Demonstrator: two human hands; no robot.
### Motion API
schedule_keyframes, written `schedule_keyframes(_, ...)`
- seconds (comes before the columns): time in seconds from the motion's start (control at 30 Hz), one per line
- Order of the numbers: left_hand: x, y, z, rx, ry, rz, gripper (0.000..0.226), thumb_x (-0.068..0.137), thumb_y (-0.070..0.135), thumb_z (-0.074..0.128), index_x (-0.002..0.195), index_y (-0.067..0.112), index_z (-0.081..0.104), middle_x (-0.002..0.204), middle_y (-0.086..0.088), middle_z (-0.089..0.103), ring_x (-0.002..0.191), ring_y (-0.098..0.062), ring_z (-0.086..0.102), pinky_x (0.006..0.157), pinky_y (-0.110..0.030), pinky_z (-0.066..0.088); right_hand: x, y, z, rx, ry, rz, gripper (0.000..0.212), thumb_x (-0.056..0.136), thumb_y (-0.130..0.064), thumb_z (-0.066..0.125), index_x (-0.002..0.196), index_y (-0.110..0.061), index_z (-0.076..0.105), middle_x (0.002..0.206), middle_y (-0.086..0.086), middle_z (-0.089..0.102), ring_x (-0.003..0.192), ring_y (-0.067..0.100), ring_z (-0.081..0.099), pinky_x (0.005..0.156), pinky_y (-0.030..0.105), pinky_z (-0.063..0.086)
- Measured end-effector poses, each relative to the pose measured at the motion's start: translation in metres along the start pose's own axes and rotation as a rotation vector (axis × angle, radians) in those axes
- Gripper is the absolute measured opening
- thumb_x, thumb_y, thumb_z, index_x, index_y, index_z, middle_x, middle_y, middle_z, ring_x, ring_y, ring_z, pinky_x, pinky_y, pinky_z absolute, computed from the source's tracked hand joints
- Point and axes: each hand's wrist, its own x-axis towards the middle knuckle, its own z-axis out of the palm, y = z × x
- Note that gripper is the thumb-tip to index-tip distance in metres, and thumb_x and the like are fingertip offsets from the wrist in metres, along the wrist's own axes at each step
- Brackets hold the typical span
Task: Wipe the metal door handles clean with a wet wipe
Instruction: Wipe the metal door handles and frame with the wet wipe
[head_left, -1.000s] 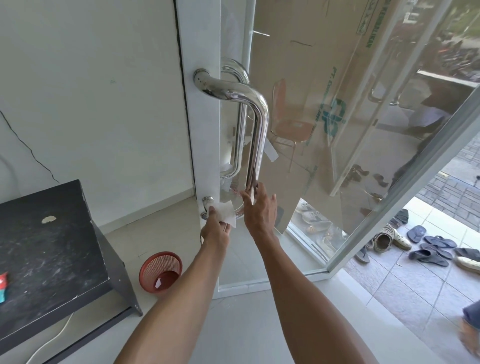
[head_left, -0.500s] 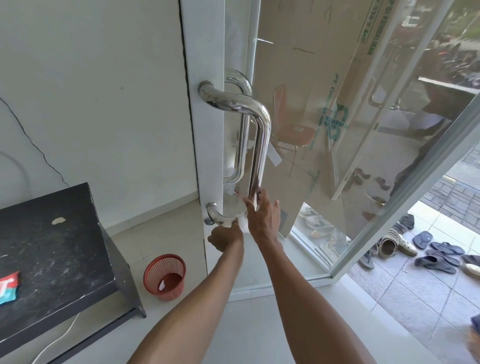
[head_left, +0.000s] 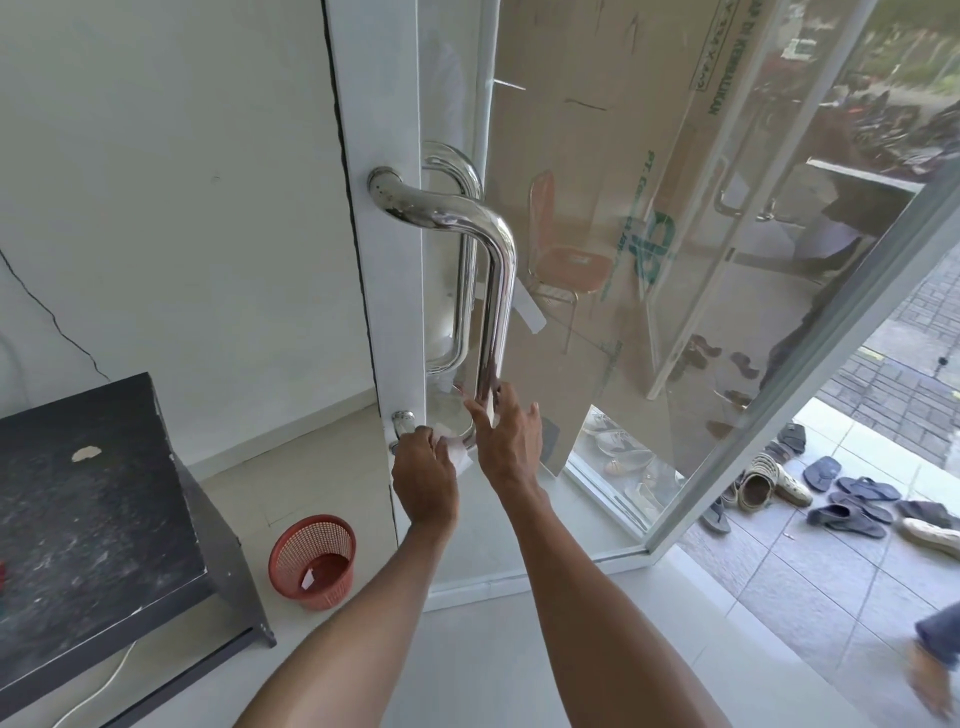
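Two hands at chrome door handle (head_left: 498, 291): left hand (head_left: 423, 475) closed on wet wipe (head_left: 457, 452) against handle's lower bend; right hand (head_left: 506, 441) fingers loosely open, touching the bar above.

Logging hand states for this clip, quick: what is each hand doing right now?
Left hand: closed on the wet wipe, at the bottom bend of the door handle.
Right hand: open, fingers against the handle's lower bar.

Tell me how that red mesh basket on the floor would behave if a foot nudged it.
The red mesh basket looks like thin perforated plastic holding only a scrap of paper, so it is probably very light. On the smooth floor tiles it would likely slide easily. It narrows toward the base, so a higher knock may tip it.
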Motion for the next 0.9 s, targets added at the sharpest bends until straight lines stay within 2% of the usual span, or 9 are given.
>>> schedule_keyframes(0.07,0.007,-0.006,0.002,0.098,-0.049,0.158,0.018,0.083,0.008,0.073,0.098,0.004,0.065,0.094,-0.015,0.068,0.086,-0.033,0.067,0.069,-0.039,0.057,0.001,0.0,-0.001,0.006,0.0,-0.001,0.036,0.095,-0.041,0.058,0.119,-0.015,0.055,0.091,0.011,0.073,0.095,0.032,0.065,0.118,0.041,0.021)
schedule_keyframes(0.17,0.015,-0.004,0.002,0.156,-0.097,0.169,0.041,0.078,0.012,0.077,0.112,0.004,0.056,0.109,-0.018,0.063,0.097,-0.034,0.064,0.079,-0.042,0.057,0.004,-0.001,-0.004,-0.023,-0.012,0.006,0.037,0.095,-0.041,0.057,0.121,-0.015,0.054,0.093,0.011,0.073,0.098,0.032,0.065,0.119,0.039,0.019)
schedule_keyframes(0.27,0.02,-0.007,0.0,0.195,-0.224,0.286,0.007,0.089,0.01,0.065,0.096,0.009,0.064,0.087,-0.012,0.07,0.078,-0.03,0.068,0.065,-0.038,0.055,0.003,-0.002,-0.001,-0.017,-0.02,-0.007,0.037,0.095,-0.041,0.058,0.121,-0.015,0.054,0.096,0.01,0.073,0.098,0.031,0.066,0.119,0.039,0.019)
schedule_keyframes(0.33,0.024,-0.015,-0.003,0.244,-0.264,0.496,0.01,0.09,0.008,0.061,0.094,0.012,0.07,0.079,-0.007,0.072,0.071,-0.028,0.069,0.059,-0.034,0.054,0.005,0.0,-0.001,-0.007,-0.014,-0.013,0.037,0.095,-0.041,0.058,0.121,-0.015,0.054,0.098,0.01,0.073,0.097,0.03,0.066,0.119,0.04,0.019)
schedule_keyframes(0.5,0.059,-0.041,-0.024,0.571,-0.255,0.825,0.019,0.088,0.015,0.058,0.098,0.024,0.072,0.083,0.003,0.074,0.09,-0.023,0.068,0.091,-0.052,0.045,0.003,0.003,-0.002,-0.017,0.005,-0.035,0.038,0.094,-0.04,0.06,0.121,-0.014,0.054,0.095,0.01,0.073,0.095,0.03,0.066,0.117,0.039,0.02)
schedule_keyframes(0.6,0.07,-0.033,-0.029,0.61,-0.572,0.788,0.024,0.093,0.015,0.045,0.101,0.023,0.066,0.084,0.0,0.072,0.089,-0.026,0.064,0.103,-0.052,0.037,0.004,0.001,-0.002,-0.017,-0.006,-0.035,0.038,0.094,-0.04,0.059,0.122,-0.015,0.054,0.097,0.01,0.073,0.097,0.031,0.065,0.118,0.038,0.019)
schedule_keyframes(0.67,0.066,-0.016,-0.029,0.52,-0.757,0.671,0.022,0.091,0.01,0.043,0.106,0.016,0.058,0.089,-0.012,0.07,0.088,-0.033,0.062,0.089,-0.043,0.047,0.005,0.001,-0.002,-0.023,-0.022,-0.03,0.038,0.094,-0.041,0.058,0.124,-0.017,0.054,0.1,0.01,0.072,0.1,0.03,0.065,0.119,0.039,0.017)
schedule_keyframes(0.77,0.061,0.002,-0.026,0.363,-0.774,0.56,0.016,0.088,0.003,0.051,0.098,0.01,0.06,0.087,-0.017,0.068,0.084,-0.035,0.064,0.07,-0.038,0.047,0.01,0.004,-0.004,-0.015,-0.054,-0.02,0.04,0.092,-0.044,0.06,0.123,-0.02,0.055,0.105,0.006,0.072,0.1,0.029,0.064,0.115,0.043,0.026)
schedule_keyframes(0.9,0.065,0.01,-0.014,0.075,-0.748,0.372,0.013,0.079,0.013,0.066,0.088,0.019,0.073,0.08,0.002,0.074,0.079,-0.015,0.07,0.07,-0.028,0.054,0.013,0.008,-0.014,0.168,-0.127,0.079,0.042,0.081,-0.045,0.074,0.117,-0.027,0.061,0.108,-0.005,0.071,0.098,0.017,0.066,0.081,0.031,0.049)
